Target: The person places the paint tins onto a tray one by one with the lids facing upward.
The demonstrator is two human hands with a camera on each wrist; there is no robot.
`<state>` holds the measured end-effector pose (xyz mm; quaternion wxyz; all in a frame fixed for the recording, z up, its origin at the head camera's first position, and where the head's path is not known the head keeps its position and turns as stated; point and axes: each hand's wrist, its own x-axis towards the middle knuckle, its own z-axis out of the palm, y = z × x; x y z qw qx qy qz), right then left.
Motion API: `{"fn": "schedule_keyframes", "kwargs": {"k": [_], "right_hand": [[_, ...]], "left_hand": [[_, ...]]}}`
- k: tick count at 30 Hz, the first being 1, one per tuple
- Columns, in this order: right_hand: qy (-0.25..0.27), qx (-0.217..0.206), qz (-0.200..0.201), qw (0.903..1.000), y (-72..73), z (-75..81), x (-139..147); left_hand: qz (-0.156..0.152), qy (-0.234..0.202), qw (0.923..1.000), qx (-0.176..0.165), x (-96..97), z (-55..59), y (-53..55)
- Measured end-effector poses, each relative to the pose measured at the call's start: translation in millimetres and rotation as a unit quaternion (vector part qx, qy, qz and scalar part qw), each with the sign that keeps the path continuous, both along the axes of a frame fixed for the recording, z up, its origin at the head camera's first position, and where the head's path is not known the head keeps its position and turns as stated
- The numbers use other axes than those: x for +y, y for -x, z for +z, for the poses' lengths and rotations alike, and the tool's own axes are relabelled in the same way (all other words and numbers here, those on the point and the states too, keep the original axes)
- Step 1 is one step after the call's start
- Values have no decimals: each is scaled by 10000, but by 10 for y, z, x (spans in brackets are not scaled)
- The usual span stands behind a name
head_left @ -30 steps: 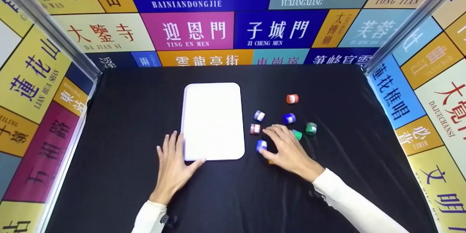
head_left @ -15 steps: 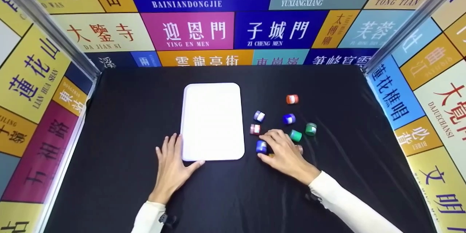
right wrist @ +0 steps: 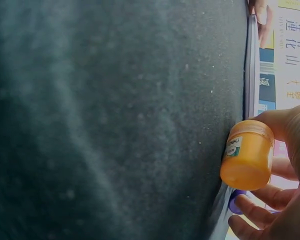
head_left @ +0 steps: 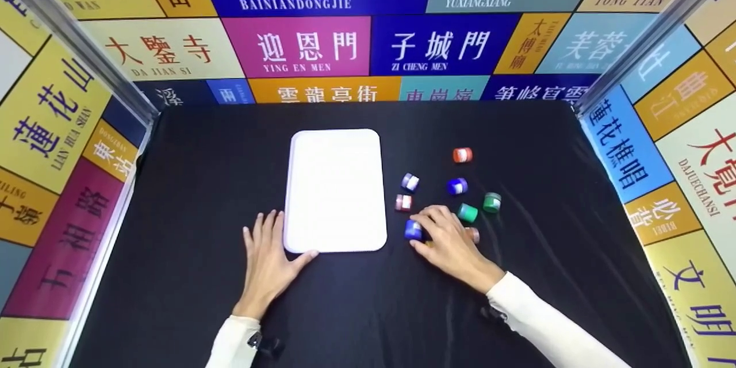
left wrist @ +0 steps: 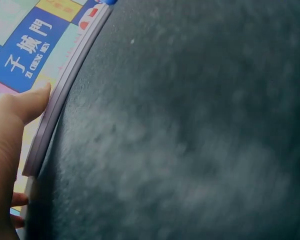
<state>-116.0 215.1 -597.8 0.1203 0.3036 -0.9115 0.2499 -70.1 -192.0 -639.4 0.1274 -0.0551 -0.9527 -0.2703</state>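
A white board with rounded corners lies flat on the black cloth. My left hand rests at its near left corner, fingers straight along the left side and thumb against the near edge. Right of the board, my right hand is curled round an orange paint jar, thumb at the lid and fingers about the other side. From above, that jar is mostly hidden under the hand. Close to the right fingertips sits a blue paint jar. A brownish jar shows partly behind the knuckles.
More small paint jars lie around: a red one, a purple one, another blue one, two green ones and an orange-red one farther back. Panels printed with signs wall the table on three sides.
My right hand has drawn back slightly toward me, uncovering a green jar and part of the brownish one, then stayed nearly still. My left hand has shifted slightly left along the board's corner.
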Motion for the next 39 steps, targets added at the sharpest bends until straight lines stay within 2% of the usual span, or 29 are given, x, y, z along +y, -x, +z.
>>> {"fn": "schedule_keyframes", "kwargs": {"k": [8, 19, 23, 27, 34, 39], "right_hand": [[-81, -227, -80, 9997, 33, 18, -8], [-139, -829, -773, 9935, 85, 44, -62], [-8, -714, -812, 9941, 95, 39, -111], [191, -470, -735, 9960, 104, 49, -184], [600, -308, -609, 9959, 154, 85, -356], [574, -222, -404, 9973, 186, 69, -492]], "left_hand": [[102, -109, 9998, -96, 15, -50, -34], [62, -77, 9999, -25, 57, -67, -12], [64, -94, 9999, 19, 55, -73, -10], [89, -83, 9999, 33, 39, -69, -20], [87, -46, 9999, 27, 16, -65, -22], [105, -40, 9999, -10, 9, -74, -21]]}}
